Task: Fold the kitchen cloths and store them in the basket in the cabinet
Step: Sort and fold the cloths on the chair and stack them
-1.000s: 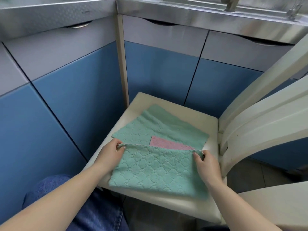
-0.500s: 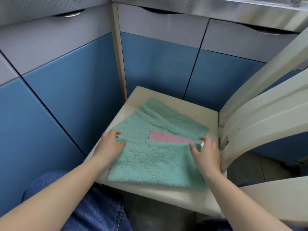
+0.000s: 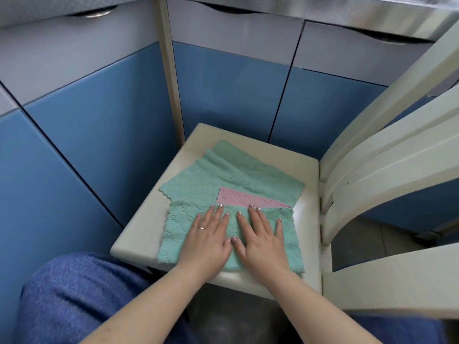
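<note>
— Two hands flat on the green cloth (image 3: 270,247)?
— Yes. Left hand (image 3: 207,238) and right hand (image 3: 262,238) lie side by side, fingers straight, pressing its near folded half on the chair seat (image 3: 139,234). No grip closed on anything.
— And the pink cloth (image 3: 238,198)?
— It lies just beyond the fingertips, atop another green one.
— Handling?
— Probably soft, light, limp; pinch the corners to fold again.
</note>
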Available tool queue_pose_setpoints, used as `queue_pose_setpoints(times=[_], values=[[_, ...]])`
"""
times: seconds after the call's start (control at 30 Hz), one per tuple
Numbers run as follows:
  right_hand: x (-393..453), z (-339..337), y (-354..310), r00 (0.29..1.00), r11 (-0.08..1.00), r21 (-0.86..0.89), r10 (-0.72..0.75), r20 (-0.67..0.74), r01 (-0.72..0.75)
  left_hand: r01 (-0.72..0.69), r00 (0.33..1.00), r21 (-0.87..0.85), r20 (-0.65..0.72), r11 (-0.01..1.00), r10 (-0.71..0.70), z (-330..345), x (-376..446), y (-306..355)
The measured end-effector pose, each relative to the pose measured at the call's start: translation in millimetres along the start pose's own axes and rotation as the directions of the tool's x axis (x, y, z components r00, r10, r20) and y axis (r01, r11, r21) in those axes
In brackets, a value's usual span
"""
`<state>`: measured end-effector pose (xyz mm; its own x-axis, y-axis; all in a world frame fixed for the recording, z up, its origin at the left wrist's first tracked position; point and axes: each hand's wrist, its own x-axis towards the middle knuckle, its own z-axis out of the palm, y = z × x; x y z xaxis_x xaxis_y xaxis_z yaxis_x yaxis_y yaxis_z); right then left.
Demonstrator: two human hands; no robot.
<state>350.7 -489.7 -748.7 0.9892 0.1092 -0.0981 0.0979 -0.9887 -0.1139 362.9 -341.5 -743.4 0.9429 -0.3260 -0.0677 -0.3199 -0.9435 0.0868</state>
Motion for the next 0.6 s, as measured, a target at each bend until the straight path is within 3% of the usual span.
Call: queue_pose_setpoints(times=[0.13, 0.3, 0.6], values=[[3, -4, 5, 1.0, 0.999, 0.025, 0.019, 0.017, -0.019, 0.009, 0.998, -0.004, 0.066, 1.0, -0.009, 0, 4, -15], [13, -6, 13, 0.998, 0.998, 0.033, 0.057, 0.033, -0.058, 0.021, 0.999, 0.025, 0.032, 0.999, -0.022, 2, 17, -19], [8, -10, 51, 0.979, 0.98, 0.012, 0.198, 0.042, -0.198, 0.197, 0.98, 0.01, 0.034, 0.98, -0.197, -2, 14, -59]])
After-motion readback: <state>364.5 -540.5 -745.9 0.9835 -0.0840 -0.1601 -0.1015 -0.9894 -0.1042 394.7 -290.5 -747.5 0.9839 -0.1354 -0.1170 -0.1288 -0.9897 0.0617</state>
